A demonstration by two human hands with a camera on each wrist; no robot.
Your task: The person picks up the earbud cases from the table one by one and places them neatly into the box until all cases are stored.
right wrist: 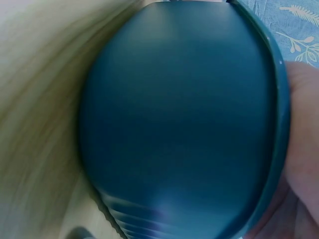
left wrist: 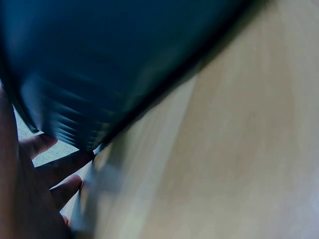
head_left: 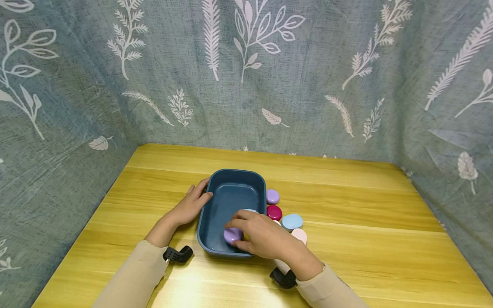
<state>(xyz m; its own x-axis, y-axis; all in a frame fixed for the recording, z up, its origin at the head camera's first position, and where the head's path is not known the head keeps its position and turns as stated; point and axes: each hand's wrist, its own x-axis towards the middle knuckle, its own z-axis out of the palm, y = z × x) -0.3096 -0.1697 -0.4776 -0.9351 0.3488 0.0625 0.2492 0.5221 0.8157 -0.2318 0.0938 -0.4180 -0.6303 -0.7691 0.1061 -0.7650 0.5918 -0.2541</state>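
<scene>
one lilac pebble-shaped case (head_left: 233, 235) pinched in right hand (head_left: 265, 239), low inside dark blue tray (head_left: 215, 222) at its 6 o'clock end. tray's long axis runs 12 to 6. left hand (head_left: 191, 206) rests open-fingered against rim at 9 o'clock.

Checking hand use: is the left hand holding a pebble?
No, the left hand only rests against the blue tray's left rim.

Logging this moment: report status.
Left hand steadies blue tray. Right hand grips purple pebble inside tray. Four pebbles beside tray, apart.
</scene>
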